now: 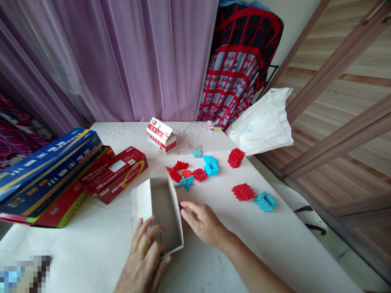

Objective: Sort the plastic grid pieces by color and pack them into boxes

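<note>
An open box (166,207) with a pale grey inside lies on the white table, its flap folded out to the left. My left hand (148,248) grips its near left corner, some fingers reaching over the wall into the box. At the right wall is my right hand (201,221), thumb and forefinger pressed together; what they hold, if anything, is hidden. Beyond the box lie a blue star-shaped piece (185,183), red pieces (200,175) and a blue ring-like cluster (211,165). Farther right are a red stack (236,158), a red cluster (243,191) and a light blue cluster (265,201).
Large blue boxes (51,171) and a dark red box (117,173) stand on the left. A small red and white box (161,136) sits near the back edge of the table (122,132). A white bag (264,122) is at the back right.
</note>
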A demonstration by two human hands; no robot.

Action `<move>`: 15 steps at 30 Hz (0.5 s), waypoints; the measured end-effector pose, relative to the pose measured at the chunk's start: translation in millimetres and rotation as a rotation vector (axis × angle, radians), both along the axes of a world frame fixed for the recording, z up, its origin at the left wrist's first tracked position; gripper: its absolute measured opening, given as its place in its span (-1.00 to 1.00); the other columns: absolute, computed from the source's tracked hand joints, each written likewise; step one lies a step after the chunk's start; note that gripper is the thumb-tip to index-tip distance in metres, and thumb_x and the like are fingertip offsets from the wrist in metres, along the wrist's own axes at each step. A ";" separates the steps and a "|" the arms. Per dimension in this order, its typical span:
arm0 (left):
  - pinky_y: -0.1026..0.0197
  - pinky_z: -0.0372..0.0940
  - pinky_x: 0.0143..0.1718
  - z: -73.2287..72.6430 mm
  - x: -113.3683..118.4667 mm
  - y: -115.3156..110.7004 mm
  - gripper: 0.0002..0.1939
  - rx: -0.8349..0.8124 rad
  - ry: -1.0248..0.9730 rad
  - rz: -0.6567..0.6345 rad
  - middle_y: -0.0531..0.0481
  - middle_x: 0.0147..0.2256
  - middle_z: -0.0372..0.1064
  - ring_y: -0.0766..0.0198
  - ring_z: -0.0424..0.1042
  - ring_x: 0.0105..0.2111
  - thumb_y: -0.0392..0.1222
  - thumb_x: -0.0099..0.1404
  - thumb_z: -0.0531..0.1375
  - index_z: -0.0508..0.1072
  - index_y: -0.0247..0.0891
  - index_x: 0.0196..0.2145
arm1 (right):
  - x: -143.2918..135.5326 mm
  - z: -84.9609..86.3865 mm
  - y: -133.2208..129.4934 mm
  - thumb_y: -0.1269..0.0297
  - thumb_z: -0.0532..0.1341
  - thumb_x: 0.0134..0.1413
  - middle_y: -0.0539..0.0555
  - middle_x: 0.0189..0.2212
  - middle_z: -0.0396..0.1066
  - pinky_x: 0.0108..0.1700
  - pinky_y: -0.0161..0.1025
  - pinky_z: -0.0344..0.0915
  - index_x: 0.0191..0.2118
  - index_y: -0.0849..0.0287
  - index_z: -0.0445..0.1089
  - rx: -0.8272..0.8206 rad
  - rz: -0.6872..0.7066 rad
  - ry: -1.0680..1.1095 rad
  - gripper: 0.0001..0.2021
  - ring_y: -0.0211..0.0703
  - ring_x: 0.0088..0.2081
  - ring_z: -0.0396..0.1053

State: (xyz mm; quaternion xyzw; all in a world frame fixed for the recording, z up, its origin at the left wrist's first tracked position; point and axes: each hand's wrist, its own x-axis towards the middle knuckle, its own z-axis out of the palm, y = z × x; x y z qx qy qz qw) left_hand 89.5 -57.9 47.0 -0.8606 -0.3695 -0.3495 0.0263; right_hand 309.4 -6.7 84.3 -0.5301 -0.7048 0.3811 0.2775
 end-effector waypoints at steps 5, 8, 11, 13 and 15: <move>0.03 -0.17 0.41 7.0 -9.0 2.2 -0.95 0.024 0.028 -0.040 -0.07 -0.12 0.38 0.22 0.22 0.20 -0.27 0.33 0.13 0.34 -0.20 -0.32 | 53.6 2.9 56.9 0.34 0.16 0.17 0.13 0.02 0.50 0.16 -0.03 0.22 -0.05 0.10 0.50 0.335 0.002 -0.458 -0.73 -0.01 0.10 0.36; 0.02 -0.18 0.42 14.6 -15.4 1.7 -0.96 0.042 0.084 -0.067 -0.05 -0.14 0.40 0.22 0.28 0.15 -0.25 0.33 0.13 0.36 -0.20 -0.32 | 81.0 11.7 96.8 0.38 0.24 0.07 0.18 0.21 0.33 0.24 0.11 0.06 0.06 0.13 0.43 0.364 0.083 -0.791 -0.61 0.15 0.29 0.11; 0.00 -0.23 0.42 19.8 -21.7 0.7 -0.96 0.052 0.162 -0.097 -0.01 -0.14 0.42 0.23 0.31 0.12 -0.23 0.32 0.16 0.36 -0.18 -0.33 | 88.0 17.3 123.4 0.47 0.26 -0.01 0.18 0.23 0.30 0.27 0.13 -0.05 0.15 0.15 0.34 0.318 0.273 -0.938 -0.46 0.17 0.34 -0.01; 0.00 -0.24 0.42 19.5 -25.8 0.6 -0.94 0.060 0.189 -0.106 0.01 -0.15 0.43 0.24 0.32 0.11 -0.22 0.32 0.16 0.35 -0.17 -0.34 | 84.1 17.6 133.3 0.50 0.26 -0.02 0.17 0.22 0.31 0.29 0.11 -0.11 0.19 0.14 0.29 0.282 0.360 -0.966 -0.41 0.13 0.36 -0.03; 0.02 -0.24 0.43 17.1 -29.1 0.5 -0.93 0.063 0.190 -0.103 0.01 -0.15 0.43 0.25 0.33 0.10 -0.20 0.33 0.14 0.35 -0.15 -0.34 | 78.1 16.2 139.3 0.49 0.28 -0.03 0.18 0.21 0.33 0.30 0.09 -0.15 0.20 0.14 0.27 0.248 0.399 -0.989 -0.39 0.10 0.36 -0.04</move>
